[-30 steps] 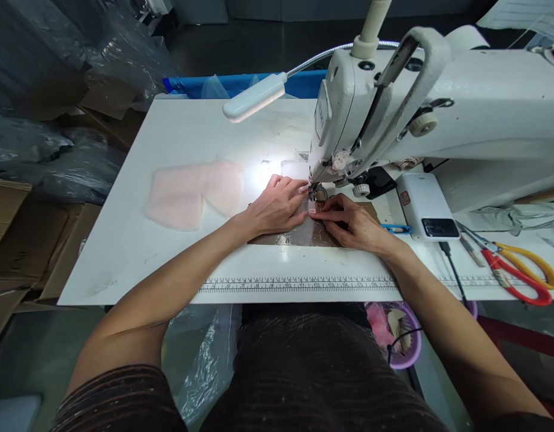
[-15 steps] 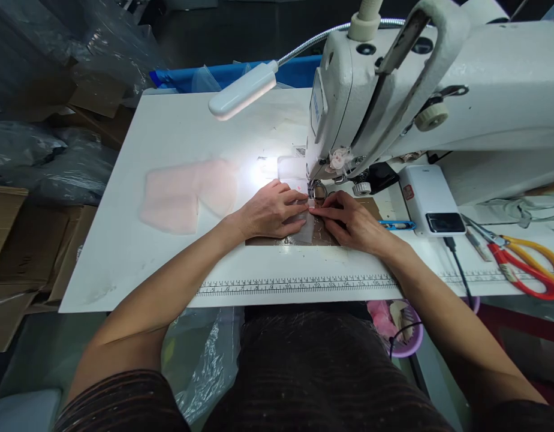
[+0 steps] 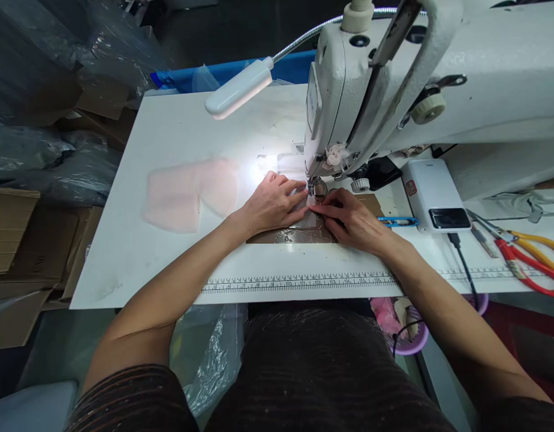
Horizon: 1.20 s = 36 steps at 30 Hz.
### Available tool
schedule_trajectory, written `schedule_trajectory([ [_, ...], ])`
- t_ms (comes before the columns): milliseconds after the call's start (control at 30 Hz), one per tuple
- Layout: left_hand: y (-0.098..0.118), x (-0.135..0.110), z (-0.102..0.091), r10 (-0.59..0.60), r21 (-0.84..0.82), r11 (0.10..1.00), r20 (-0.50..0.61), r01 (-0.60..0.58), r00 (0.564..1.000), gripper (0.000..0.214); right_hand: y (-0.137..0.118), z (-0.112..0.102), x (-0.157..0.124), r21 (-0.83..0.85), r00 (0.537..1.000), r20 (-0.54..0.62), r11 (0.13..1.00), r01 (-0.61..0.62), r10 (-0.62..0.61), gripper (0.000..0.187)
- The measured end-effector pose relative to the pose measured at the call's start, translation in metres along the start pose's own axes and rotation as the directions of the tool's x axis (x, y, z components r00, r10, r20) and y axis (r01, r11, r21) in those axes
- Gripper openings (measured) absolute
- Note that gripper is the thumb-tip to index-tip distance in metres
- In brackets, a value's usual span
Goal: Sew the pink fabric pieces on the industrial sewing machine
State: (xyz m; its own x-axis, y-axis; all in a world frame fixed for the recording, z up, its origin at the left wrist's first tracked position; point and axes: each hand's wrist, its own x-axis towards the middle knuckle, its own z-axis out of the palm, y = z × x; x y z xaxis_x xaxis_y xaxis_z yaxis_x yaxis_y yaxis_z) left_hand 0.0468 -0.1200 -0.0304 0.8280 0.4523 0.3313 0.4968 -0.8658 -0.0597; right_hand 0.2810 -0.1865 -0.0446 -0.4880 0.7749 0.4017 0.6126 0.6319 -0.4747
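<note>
Under the needle area of a white sewing machine (image 3: 331, 102) lies a thin, whitish sheer fabric piece (image 3: 309, 221), mostly hidden by my hands. My left hand (image 3: 277, 203) rests flat on it, left of the presser foot (image 3: 311, 185), fingers stretched toward the foot. My right hand (image 3: 351, 221) is just right of the foot, with thumb and index fingertips closed at the fabric's edge. Beneath both hands is a brown, shiny taped patch (image 3: 286, 235) on the table. A pale pink sheer fabric piece (image 3: 173, 195) lies flat to the left.
A lamp (image 3: 238, 90) lights the white table (image 3: 124, 252), which has a printed ruler (image 3: 299, 283) along its front edge. On the right are a blue thread snipper (image 3: 398, 222), a white power bank (image 3: 434, 195) with a cable, and red-and-yellow-handled scissors (image 3: 529, 255). Cardboard boxes (image 3: 29, 240) stand left.
The whitish fabric has slid away from me toward the machine, so less of it shows below my hands. Both hands stay close to the foot; the camera view has shifted slightly.
</note>
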Motion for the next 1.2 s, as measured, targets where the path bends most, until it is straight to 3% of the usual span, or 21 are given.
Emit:
schedule_trajectory([
  [200,0.004,0.002,0.002,-0.028,0.0,1.0,-0.054,0.028,0.998,0.032,0.004,0.002,0.0,-0.028,0.999,0.03,0.999,-0.03,0.031,0.039],
  [400,0.008,0.003,0.0,0.125,-0.148,0.981,-0.028,-0.127,0.992,0.027,0.005,0.004,0.001,-0.061,1.0,0.023,0.998,-0.015,0.016,0.042],
  [600,0.005,0.001,-0.003,0.085,-0.145,0.985,-0.05,-0.091,0.995,0.024,0.002,0.001,0.001,-0.05,1.0,0.0,0.999,0.009,-0.009,0.039],
  [1033,0.001,0.002,-0.003,0.083,-0.054,0.995,0.014,-0.082,0.996,0.03,0.004,0.002,0.001,-0.044,0.998,0.041,0.998,-0.047,0.049,0.04],
  [1200,-0.002,0.003,-0.003,0.072,-0.043,0.997,0.029,-0.071,0.997,0.033,0.001,-0.014,0.005,-0.022,0.988,0.089,0.992,-0.127,0.129,0.04],
])
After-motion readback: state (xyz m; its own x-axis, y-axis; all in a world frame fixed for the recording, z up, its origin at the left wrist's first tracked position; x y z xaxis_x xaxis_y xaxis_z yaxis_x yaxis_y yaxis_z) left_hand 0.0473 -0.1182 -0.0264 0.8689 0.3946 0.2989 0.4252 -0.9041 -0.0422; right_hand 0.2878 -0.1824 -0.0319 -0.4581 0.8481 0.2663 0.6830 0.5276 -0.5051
